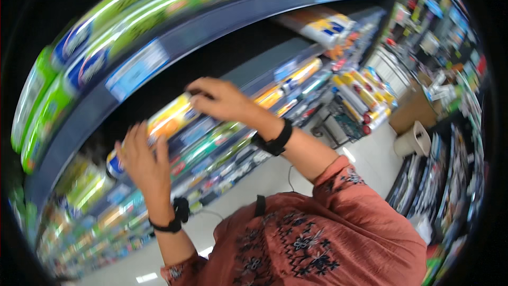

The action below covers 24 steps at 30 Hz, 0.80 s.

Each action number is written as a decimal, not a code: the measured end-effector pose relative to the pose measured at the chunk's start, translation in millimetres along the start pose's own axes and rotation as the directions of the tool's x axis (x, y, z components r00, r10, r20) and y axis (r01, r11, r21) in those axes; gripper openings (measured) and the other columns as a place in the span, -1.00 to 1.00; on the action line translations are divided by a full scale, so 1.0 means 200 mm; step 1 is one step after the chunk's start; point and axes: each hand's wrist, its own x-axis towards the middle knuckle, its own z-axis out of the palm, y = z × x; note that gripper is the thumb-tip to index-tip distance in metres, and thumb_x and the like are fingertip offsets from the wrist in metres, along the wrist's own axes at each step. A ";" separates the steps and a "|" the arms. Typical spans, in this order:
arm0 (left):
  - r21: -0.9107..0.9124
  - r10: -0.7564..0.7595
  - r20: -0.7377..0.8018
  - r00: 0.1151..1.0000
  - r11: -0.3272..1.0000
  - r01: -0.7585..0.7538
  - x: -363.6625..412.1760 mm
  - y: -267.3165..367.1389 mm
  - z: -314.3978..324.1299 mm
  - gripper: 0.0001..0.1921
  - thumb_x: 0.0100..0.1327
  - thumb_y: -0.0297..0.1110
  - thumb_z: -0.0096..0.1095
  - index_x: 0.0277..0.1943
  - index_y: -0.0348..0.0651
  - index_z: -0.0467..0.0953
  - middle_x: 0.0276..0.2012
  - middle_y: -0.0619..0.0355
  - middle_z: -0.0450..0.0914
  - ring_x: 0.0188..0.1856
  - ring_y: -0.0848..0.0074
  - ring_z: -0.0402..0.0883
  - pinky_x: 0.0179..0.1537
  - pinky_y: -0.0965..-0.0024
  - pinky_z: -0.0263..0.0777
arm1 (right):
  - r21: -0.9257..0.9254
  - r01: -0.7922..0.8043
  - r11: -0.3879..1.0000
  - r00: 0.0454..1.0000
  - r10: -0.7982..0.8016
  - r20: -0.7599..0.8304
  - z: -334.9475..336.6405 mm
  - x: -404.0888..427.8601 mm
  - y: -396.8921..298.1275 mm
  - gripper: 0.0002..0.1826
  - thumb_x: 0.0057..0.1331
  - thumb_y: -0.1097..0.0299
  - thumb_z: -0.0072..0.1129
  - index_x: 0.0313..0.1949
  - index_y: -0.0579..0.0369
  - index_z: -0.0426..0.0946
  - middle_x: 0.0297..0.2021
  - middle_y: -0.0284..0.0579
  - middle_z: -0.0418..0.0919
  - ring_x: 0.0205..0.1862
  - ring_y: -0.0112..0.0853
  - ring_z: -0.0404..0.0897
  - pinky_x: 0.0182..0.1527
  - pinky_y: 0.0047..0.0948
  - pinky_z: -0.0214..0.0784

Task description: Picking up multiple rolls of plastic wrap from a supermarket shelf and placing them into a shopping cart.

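A yellow, white and orange cylindrical package [170, 118] lies lengthwise along the front of a dark store shelf [254, 61]. My left hand [143, 157] rests against its left end with the fingers spread along it. At the package's right end is my right hand [218, 99], its fingers curved and its thumb apart; whether the fingertips touch the package is blurred. A blue end piece of a package [115, 165] shows just left of my left hand. Both wrists wear black bands.
Above runs a shelf edge with a blue and white price label [137, 69] and long green packages [131, 28]. Orange and white packages [327, 29] lie farther right. Lower shelves hold more goods. A carton [414, 105] and a beige roll [412, 140] stand on the floor at right.
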 end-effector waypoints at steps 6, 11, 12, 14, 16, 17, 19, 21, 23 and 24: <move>-0.004 -0.018 0.002 1.000 1.000 0.018 0.00 0.05 -0.05 -0.61 0.47 -0.19 0.18 0.23 -0.22 0.51 0.21 -0.05 0.54 0.29 0.13 0.47 0.50 -0.06 -0.02 | 0.015 0.018 1.000 0.962 -0.014 -0.273 -0.30 -0.11 -0.06 -0.65 0.34 0.33 0.27 0.04 0.26 0.55 -0.09 0.04 0.66 -0.10 -0.32 0.69 -0.02 -0.36 0.54; -0.065 -0.118 -0.070 0.991 0.991 0.114 0.03 0.11 -0.06 -0.64 0.49 -0.27 0.13 0.23 -0.25 0.51 0.24 -0.07 0.53 0.34 0.12 0.44 0.51 -0.03 -0.01 | -0.049 -0.098 0.994 0.866 0.061 -0.497 -0.81 -0.28 0.00 -0.71 0.38 0.32 0.25 -0.01 0.24 0.55 -0.24 -0.17 0.64 -0.19 -0.48 0.65 -0.09 -0.48 0.53; -0.176 -0.187 -0.116 0.975 0.970 0.165 0.01 0.16 -0.05 -0.64 0.54 -0.26 0.09 0.25 -0.26 0.50 0.24 -0.08 0.54 0.33 0.08 0.46 0.47 0.04 0.10 | 0.027 -0.115 0.993 0.846 0.112 -0.522 -0.92 -0.32 0.03 -0.70 0.39 0.32 0.24 0.00 0.24 0.53 -0.26 -0.17 0.63 -0.21 -0.49 0.65 -0.10 -0.47 0.53; -0.176 -0.146 -0.161 0.976 0.977 0.118 0.00 0.23 -0.05 -0.64 0.54 -0.27 0.07 0.26 -0.29 0.49 0.24 -0.09 0.54 0.32 0.09 0.46 0.45 0.06 0.14 | 0.200 -0.164 0.966 0.768 0.253 -0.589 -1.10 -0.41 0.09 -0.68 0.41 0.31 0.22 0.02 0.26 0.49 -0.28 -0.15 0.62 -0.23 -0.48 0.65 -0.14 -0.46 0.55; -0.340 -0.199 -0.198 0.960 0.932 0.124 -0.02 0.36 -0.02 -0.63 0.56 -0.31 0.04 0.27 -0.35 0.47 0.23 -0.10 0.55 0.30 0.14 0.49 0.41 0.12 0.20 | 0.408 -0.163 0.898 0.675 0.403 -0.618 -1.26 -0.51 0.18 -0.56 0.42 0.17 0.25 0.04 0.33 0.43 -0.24 -0.07 0.61 -0.22 -0.39 0.67 -0.20 -0.42 0.62; -0.340 -0.195 -0.198 0.961 0.933 0.119 -0.02 0.43 0.00 -0.63 0.56 -0.31 0.04 0.27 -0.35 0.47 0.23 -0.10 0.55 0.30 0.14 0.49 0.41 0.12 0.20 | 0.409 -0.161 0.898 0.673 0.403 -0.620 -1.32 -0.57 0.24 -0.56 0.42 0.17 0.25 0.04 0.33 0.43 -0.24 -0.07 0.61 -0.22 -0.39 0.67 -0.20 -0.42 0.62; -0.448 -0.226 -0.165 0.960 0.884 0.131 -0.02 0.56 0.04 -0.68 0.50 -0.41 0.07 0.21 -0.36 0.50 0.21 -0.16 0.55 0.33 0.14 0.47 0.37 0.15 0.26 | 0.614 -0.187 0.767 0.610 0.581 -0.540 -1.41 -0.63 0.32 -0.44 0.38 0.01 0.31 0.03 0.33 0.43 -0.17 0.06 0.59 -0.20 -0.33 0.67 -0.20 -0.40 0.65; -0.493 -0.244 -0.146 0.959 0.858 0.143 -0.04 0.69 0.12 -0.69 0.48 -0.41 0.08 0.18 -0.36 0.51 0.18 -0.13 0.57 0.28 0.16 0.51 0.37 0.13 0.26 | 0.606 -0.216 0.766 0.612 0.589 -0.527 -1.48 -0.65 0.37 -0.24 0.35 -0.17 0.29 0.13 0.39 0.40 -0.07 0.24 0.55 -0.11 -0.18 0.68 -0.13 -0.31 0.66; -0.625 -0.240 -0.062 0.969 0.766 0.150 -0.05 0.83 0.16 -0.71 0.45 -0.42 0.10 0.14 -0.36 0.52 0.14 -0.11 0.59 0.24 0.17 0.52 0.36 0.10 0.26 | 0.670 -0.219 0.709 0.649 0.619 -0.443 -1.49 -0.61 0.36 -0.11 0.36 -0.24 0.23 0.25 0.44 0.33 -0.01 0.37 0.52 -0.01 -0.05 0.67 -0.07 -0.21 0.66; -0.594 -0.187 -0.064 0.980 0.796 0.113 -0.05 0.89 0.19 -0.73 0.44 -0.41 0.11 0.11 -0.35 0.52 0.08 -0.09 0.61 0.21 0.18 0.54 0.36 0.08 0.26 | 0.682 -0.214 0.700 0.678 0.609 -0.412 -1.52 -0.59 0.39 -0.02 0.35 -0.31 0.19 0.32 0.46 0.27 0.05 0.41 0.50 0.05 0.03 0.65 -0.03 -0.13 0.65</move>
